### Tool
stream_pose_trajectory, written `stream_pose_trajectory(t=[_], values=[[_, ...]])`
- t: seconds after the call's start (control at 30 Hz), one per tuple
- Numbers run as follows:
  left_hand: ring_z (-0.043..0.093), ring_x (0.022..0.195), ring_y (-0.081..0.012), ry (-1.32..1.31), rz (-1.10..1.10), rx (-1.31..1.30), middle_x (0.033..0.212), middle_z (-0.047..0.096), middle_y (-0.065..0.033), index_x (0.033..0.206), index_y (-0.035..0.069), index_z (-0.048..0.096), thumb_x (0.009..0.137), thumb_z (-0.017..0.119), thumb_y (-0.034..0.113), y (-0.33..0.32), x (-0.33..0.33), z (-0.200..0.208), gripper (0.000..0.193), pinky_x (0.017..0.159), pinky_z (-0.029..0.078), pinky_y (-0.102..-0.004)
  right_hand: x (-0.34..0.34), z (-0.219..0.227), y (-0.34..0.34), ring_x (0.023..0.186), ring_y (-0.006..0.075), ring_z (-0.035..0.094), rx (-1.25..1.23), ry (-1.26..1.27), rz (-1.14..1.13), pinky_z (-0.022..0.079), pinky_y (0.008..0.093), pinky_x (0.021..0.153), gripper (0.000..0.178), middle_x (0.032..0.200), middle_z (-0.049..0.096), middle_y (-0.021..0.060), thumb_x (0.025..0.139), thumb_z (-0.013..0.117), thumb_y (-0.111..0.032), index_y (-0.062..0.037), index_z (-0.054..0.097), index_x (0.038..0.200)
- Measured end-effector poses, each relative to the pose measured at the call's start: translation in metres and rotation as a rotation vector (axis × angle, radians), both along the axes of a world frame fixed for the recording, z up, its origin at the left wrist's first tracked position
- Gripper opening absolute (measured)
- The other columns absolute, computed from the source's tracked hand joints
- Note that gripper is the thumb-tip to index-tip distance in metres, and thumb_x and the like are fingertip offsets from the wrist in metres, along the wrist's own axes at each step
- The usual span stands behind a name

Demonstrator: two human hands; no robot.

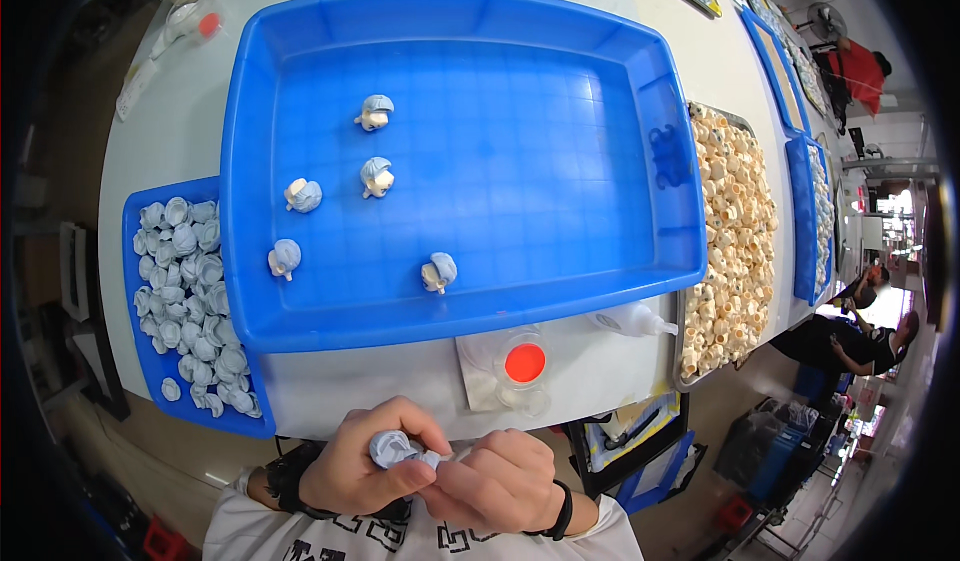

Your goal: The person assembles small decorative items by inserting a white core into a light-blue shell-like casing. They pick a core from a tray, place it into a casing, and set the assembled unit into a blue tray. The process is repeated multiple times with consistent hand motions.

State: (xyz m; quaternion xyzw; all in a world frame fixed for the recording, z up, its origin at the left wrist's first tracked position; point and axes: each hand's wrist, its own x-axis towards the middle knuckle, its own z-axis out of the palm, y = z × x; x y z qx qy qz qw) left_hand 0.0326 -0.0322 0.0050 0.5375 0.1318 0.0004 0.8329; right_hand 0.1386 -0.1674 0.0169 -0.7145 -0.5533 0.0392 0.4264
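Close to my body, below the table's front edge, my left hand (350,469) is closed around a small grey-blue cap-shaped piece (388,448). The fingertips of my right hand (497,481) pinch the narrow end of that same piece, and my two hands nearly touch. Whether a second small part lies between the fingers is hidden. Ahead of them is a large blue tub (470,323) in which several small cream figure heads lie apart, each with a grey-blue cap; one capped head (438,273) lies nearest its front wall.
At left, a smaller blue tray (265,401) holds many loose grey-blue caps (185,301). To the right, a metal tray (683,366) is heaped with cream heads (735,251). A round red-centred container (525,363) and a white squeeze bottle (630,319) stand before the tub. Other people (850,346) are far right.
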Motion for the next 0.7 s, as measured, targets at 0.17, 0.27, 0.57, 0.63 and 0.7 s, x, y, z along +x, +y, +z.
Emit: stream_pose_trajectory(t=[0.17, 0.27, 0.57, 0.63, 0.7], values=[[0.055, 0.063, -0.0079, 0.100, 0.023, -0.186, 0.075, 0.057, -0.0046, 0.097, -0.001, 0.053, 0.088, 0.059, 0.027, -0.001, -0.006, 0.003, 0.030, 0.056, 0.043, -0.0219, 0.009, 0.008, -0.030, 0.050, 0.0183, 0.056, -0.062, 0.376, 0.104, 0.043, 0.0242, 0.044, 0.029, 0.059, 0.056, 0.0034, 0.057, 0.081, -0.011, -0.0036, 0.059, 0.075], [0.055, 0.060, -0.0078, 0.096, 0.098, -0.200, 0.074, 0.057, -0.0055, 0.096, -0.002, 0.052, 0.089, 0.058, 0.026, 0.000, -0.005, 0.003, 0.030, 0.055, 0.044, -0.0221, 0.016, 0.006, -0.059, 0.058, 0.0228, 0.064, 0.064, 0.452, 0.042, 0.050, 0.0260, 0.048, 0.032, 0.069, 0.063, 0.0109, 0.064, 0.081, -0.012, 0.0013, 0.059, 0.083], [0.055, 0.061, -0.0099, 0.080, 0.203, -0.258, 0.074, 0.057, -0.0085, 0.097, -0.005, 0.052, 0.088, 0.059, 0.032, 0.007, -0.004, 0.000, 0.039, 0.055, 0.044, -0.0229, 0.021, 0.007, -0.079, 0.052, 0.0168, 0.056, 0.177, 0.613, -0.222, 0.044, 0.0250, 0.046, 0.031, 0.073, 0.055, 0.0120, 0.085, 0.063, -0.025, 0.0027, 0.055, 0.098], [0.055, 0.061, -0.0102, 0.075, 0.207, -0.233, 0.074, 0.057, -0.0088, 0.096, -0.006, 0.053, 0.088, 0.059, 0.033, 0.010, -0.005, 0.000, 0.040, 0.054, 0.044, -0.0231, 0.024, 0.008, -0.078, 0.054, 0.0168, 0.056, 0.081, 0.576, -0.214, 0.045, 0.0247, 0.049, 0.028, 0.073, 0.055, 0.0110, 0.084, 0.062, -0.019, 0.0039, 0.054, 0.097], [0.055, 0.061, -0.0104, 0.071, 0.200, -0.198, 0.075, 0.056, -0.0090, 0.096, -0.006, 0.054, 0.087, 0.059, 0.033, 0.011, -0.005, 0.000, 0.041, 0.054, 0.044, -0.0232, 0.025, 0.010, -0.076, 0.061, 0.0166, 0.057, 0.034, 0.494, -0.289, 0.044, 0.0242, 0.054, 0.024, 0.076, 0.059, 0.0117, 0.079, 0.063, -0.011, 0.0050, 0.057, 0.095]])
